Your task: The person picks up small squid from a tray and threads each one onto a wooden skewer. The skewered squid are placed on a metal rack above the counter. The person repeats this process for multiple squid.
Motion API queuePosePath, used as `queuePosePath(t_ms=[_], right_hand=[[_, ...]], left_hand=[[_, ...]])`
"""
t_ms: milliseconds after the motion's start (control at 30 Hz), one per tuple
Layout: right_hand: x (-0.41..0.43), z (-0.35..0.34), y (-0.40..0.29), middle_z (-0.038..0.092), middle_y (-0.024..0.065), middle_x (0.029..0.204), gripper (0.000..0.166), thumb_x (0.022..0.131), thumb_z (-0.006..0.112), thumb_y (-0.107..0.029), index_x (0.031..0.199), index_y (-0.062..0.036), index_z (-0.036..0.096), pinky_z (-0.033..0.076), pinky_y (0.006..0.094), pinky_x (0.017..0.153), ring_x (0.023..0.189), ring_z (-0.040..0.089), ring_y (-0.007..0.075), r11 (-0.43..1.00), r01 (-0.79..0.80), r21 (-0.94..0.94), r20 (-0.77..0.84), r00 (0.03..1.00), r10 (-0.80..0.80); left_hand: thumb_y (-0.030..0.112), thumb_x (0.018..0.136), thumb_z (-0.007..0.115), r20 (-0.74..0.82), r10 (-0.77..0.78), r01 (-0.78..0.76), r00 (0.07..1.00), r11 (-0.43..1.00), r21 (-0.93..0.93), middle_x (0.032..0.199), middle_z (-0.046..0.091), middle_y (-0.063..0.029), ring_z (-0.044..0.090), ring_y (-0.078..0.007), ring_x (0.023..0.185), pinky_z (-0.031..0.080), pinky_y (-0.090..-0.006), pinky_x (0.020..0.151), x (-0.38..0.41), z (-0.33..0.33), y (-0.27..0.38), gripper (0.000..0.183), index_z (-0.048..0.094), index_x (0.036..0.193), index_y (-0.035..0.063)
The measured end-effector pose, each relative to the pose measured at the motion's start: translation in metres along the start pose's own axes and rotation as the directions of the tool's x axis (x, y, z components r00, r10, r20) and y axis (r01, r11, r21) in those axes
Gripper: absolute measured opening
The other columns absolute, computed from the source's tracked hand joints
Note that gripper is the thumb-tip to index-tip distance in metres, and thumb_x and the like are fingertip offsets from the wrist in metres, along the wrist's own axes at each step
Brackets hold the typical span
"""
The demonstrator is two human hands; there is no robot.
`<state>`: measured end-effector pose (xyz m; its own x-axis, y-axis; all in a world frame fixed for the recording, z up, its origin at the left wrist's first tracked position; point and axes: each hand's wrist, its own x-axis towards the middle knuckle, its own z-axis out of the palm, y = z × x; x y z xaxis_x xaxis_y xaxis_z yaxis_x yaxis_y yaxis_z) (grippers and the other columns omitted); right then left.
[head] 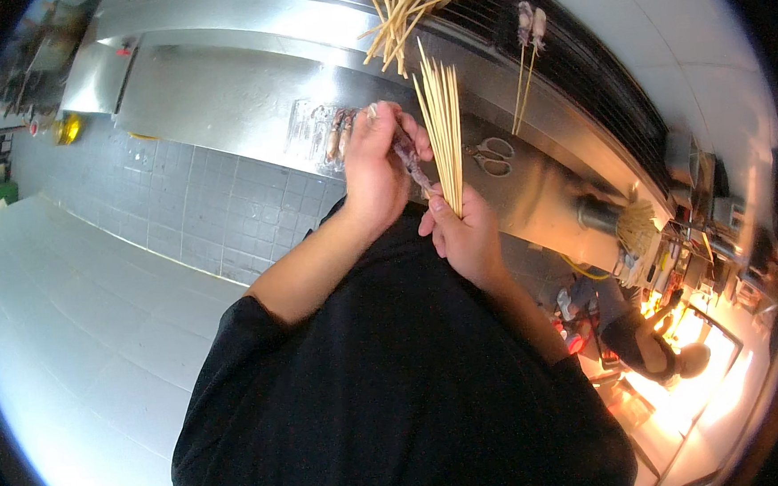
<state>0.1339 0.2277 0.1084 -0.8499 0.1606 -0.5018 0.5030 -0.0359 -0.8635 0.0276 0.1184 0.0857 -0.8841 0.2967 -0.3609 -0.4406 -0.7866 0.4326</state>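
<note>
My left hand grips a small purplish squid, which hangs slanting down from its fingers. The squid's lower end meets the fingertips of my right hand, where a short bit of skewer seems to show. That same hand is closed around a fanned bundle of bamboo skewers pointing away from me. Beside my left hand, a clear plastic tray with several more squid rests on the steel counter. Whether a skewer runs inside the held squid is hidden.
Scissors lie right of the bundle. Two skewered squid rest against the dark rack. A heap of skewers lies at the far edge. A metal container stands rightward. Another person is at lower right.
</note>
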Motion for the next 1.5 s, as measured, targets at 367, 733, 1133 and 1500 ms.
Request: queuePosePath(t_ms=[367, 733, 1133, 1500], right_hand=[[0.032, -0.092, -0.050, 0.064, 0.0085, 0.073, 0.023, 0.103, 0.052, -0.022, 0.111, -0.0007, 0.054, 0.037, 0.0231, 0.037, 0.044, 0.050, 0.0083, 0.995, 0.098, 0.020, -0.346, 0.934, -0.085], [0.175, -0.175, -0.034, 0.069, 0.0102, 0.086, 0.022, 0.098, 0.056, -0.016, 0.109, 0.0017, 0.061, 0.055, 0.0307, 0.056, 0.067, 0.067, 0.0170, 0.986, 0.156, -0.057, -0.681, 0.716, -0.153], [0.025, -0.088, -0.021, 0.059, 0.0014, 0.074, 0.023, 0.102, 0.053, -0.018, 0.111, -0.0009, 0.066, 0.040, 0.0224, 0.048, 0.056, 0.051, 0.0070, 0.990, 0.084, -0.112, -0.358, 0.926, -0.119], [0.008, -0.025, 0.003, 0.061, 0.0034, 0.074, 0.016, 0.097, 0.060, -0.012, 0.109, -0.0020, 0.054, 0.040, 0.0220, 0.047, 0.053, 0.050, 0.0061, 0.997, -0.054, 0.058, 0.240, 0.970, 0.038]], left_hand=[[0.046, 0.090, 0.062, 0.026, 0.095, 0.021, 0.995, -0.465, 0.885, 0.100, 0.064, -0.0223, 0.059, -0.0407, 0.101, 0.051, -0.0468, 0.086, 0.069, -0.189, -0.010, 0.048, 0.064, 0.102, -0.0014], [0.054, 0.088, 0.063, -0.175, 0.124, 0.214, 0.977, -0.604, 0.768, 0.109, 0.063, -0.0282, 0.062, -0.0395, 0.105, 0.052, -0.0455, 0.092, 0.081, -0.172, -0.022, 0.063, 0.065, 0.105, -0.0075], [0.021, 0.082, 0.078, -0.064, 0.256, 0.064, 0.965, 0.005, 0.998, 0.087, 0.070, -0.0147, 0.068, -0.0246, 0.078, 0.053, -0.0358, 0.072, 0.040, -0.151, 0.021, 0.038, 0.061, 0.105, -0.0033], [-0.012, 0.074, 0.077, 0.097, 0.118, -0.153, 0.988, 0.768, 0.623, 0.087, 0.068, -0.0054, 0.065, -0.0144, 0.088, 0.053, -0.0266, 0.080, -0.002, -0.063, 0.086, 0.031, 0.065, 0.100, 0.0010]])
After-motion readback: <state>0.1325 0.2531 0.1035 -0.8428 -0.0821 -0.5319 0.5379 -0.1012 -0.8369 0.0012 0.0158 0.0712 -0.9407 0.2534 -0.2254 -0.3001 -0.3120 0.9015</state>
